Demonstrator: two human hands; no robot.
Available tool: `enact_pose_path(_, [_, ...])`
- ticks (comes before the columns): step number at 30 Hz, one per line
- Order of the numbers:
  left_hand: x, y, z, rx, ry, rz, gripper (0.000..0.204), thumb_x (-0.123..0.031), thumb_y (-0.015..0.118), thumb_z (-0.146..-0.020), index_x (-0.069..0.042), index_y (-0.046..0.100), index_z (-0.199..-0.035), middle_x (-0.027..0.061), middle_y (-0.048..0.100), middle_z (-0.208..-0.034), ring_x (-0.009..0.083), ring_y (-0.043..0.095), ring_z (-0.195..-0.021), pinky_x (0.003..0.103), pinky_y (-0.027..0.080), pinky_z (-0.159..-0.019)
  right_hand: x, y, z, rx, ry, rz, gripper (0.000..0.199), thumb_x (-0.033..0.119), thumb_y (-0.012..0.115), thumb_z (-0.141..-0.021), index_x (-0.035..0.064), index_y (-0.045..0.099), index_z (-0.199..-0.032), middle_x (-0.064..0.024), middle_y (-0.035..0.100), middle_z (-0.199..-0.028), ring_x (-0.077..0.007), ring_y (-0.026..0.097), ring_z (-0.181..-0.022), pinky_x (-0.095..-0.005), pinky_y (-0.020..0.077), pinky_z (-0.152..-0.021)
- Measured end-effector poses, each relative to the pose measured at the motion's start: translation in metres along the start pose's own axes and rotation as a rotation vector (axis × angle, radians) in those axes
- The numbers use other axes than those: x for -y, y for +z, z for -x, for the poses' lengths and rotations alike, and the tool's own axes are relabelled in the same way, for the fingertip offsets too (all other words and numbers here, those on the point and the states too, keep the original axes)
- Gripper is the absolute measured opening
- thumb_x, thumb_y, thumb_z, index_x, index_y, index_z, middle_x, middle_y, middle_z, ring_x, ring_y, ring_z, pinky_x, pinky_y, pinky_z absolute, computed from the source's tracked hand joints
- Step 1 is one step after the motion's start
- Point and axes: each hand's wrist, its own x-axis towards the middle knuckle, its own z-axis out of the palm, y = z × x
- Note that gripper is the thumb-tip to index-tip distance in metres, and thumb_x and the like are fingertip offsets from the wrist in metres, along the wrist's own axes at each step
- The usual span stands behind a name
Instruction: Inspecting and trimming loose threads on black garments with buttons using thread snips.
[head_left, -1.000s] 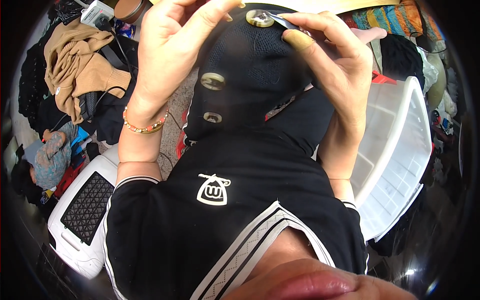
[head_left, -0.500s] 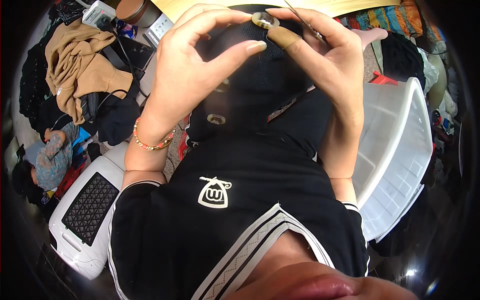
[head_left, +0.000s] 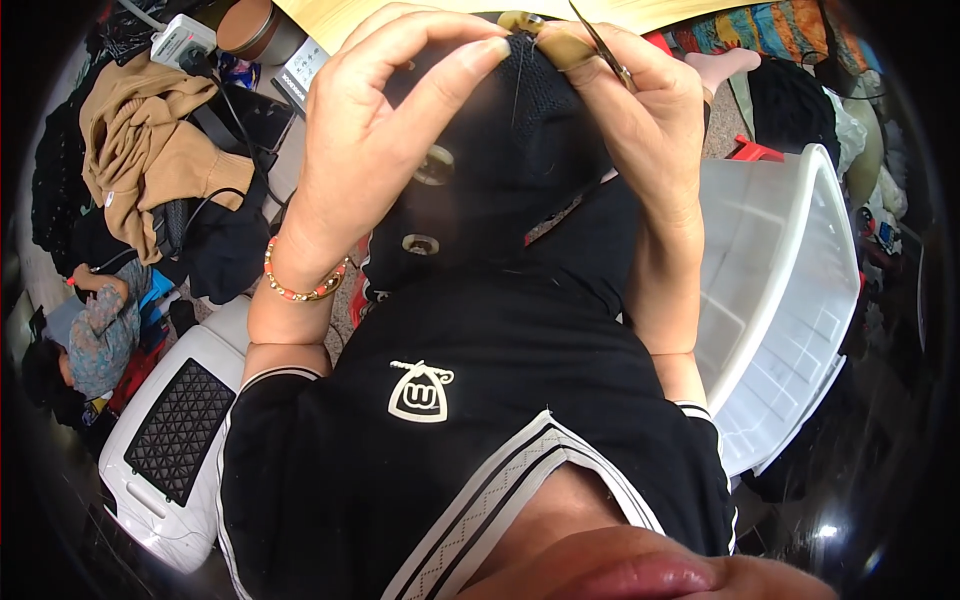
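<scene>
A dark knitted garment [head_left: 545, 105] lies over my lap. At the top of the view, a marbled brown button [head_left: 521, 20] stands at its raised edge. My left hand [head_left: 385, 120] is closed, thumb and index finger pinching the knit beside that button. My right hand [head_left: 645, 115] is closed too; its thumb, in a tan finger cover [head_left: 566, 48], presses at the button. A slim pointed metal tool [head_left: 603, 48], perhaps small scissors, rests within the right fingers. From the button hangs a thin dark thread. Two more buttons, an upper one [head_left: 434, 166] and a lower one [head_left: 420, 244], show on the garment.
A translucent plastic bin [head_left: 775, 290] stands at my right, a white case with a black grille [head_left: 180, 430] at my left. Beyond that are a tan sweater [head_left: 150, 150], a power strip [head_left: 184, 42] and another person [head_left: 105, 330]. A pale wooden surface [head_left: 640, 12] lies ahead.
The button has tipped up and back, and the knit beneath it now shows. My left thumb has risen to pinch the knit. Both hands have shifted slightly left.
</scene>
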Motion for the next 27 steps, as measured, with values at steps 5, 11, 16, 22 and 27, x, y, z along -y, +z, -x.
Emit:
enact_pose_path(5, [-0.008,0.01,-0.005,-0.084,0.232,-0.334,0.03,-0.017,0.085,-0.072,-0.005,0.072,-0.095,0.0021,0.068,-0.092,0.0113,0.061,-0.085,0.024,0.042,-0.072,-0.004,0.0,0.001,-0.003,-0.012,-0.008,0.018,0.005,0.065,-0.089,0.0017,0.073,-0.105,-0.0059,0.073,-0.085,-0.0081,0.066,-0.076,-0.0218,0.0513,-0.069])
enact_pose_path(11, [-0.01,0.009,-0.012,-0.11,0.348,-0.369,0.009,-0.001,0.076,-0.078,-0.001,0.071,-0.085,0.0053,0.066,-0.083,0.0152,0.062,-0.079,0.025,0.047,-0.073,-0.004,-0.005,0.0,0.066,0.021,0.018,0.017,0.005,0.064,-0.093,-0.0031,0.071,-0.107,-0.0068,0.073,-0.096,-0.0096,0.066,-0.088,-0.0207,0.0505,-0.081])
enact_pose_path(16, [-0.002,0.006,-0.008,-0.124,0.262,-0.333,0.007,-0.003,0.073,-0.083,0.001,0.07,-0.088,0.0045,0.065,-0.087,0.0122,0.061,-0.083,0.024,0.046,-0.075,-0.004,-0.003,0.001,0.049,-0.014,0.044,0.017,0.003,0.064,-0.093,-0.0034,0.07,-0.107,-0.0069,0.073,-0.096,-0.0095,0.066,-0.088,-0.0205,0.0506,-0.081])
enact_pose_path(22, [0.003,0.003,-0.009,-0.123,-0.039,0.251,0.01,-0.002,0.061,-0.093,0.005,0.067,-0.09,0.0055,0.063,-0.098,0.0105,0.059,-0.089,0.022,0.045,-0.085,-0.009,-0.004,0.001,0.046,-0.008,0.084,0.017,0.003,0.064,-0.093,-0.0037,0.071,-0.106,-0.0063,0.073,-0.096,-0.0093,0.066,-0.087,-0.0201,0.0502,-0.08])
enact_pose_path(27, [-0.007,0.005,-0.008,-0.058,0.222,-0.403,0.012,-0.006,0.076,-0.08,-0.003,0.072,-0.091,0.0025,0.066,-0.088,0.0096,0.058,-0.08,0.021,0.041,-0.069,-0.017,-0.007,0.001,0.051,-0.015,0.012,0.017,0.003,0.064,-0.093,-0.0034,0.07,-0.107,-0.0062,0.073,-0.097,-0.0089,0.066,-0.088,-0.02,0.05,-0.079])
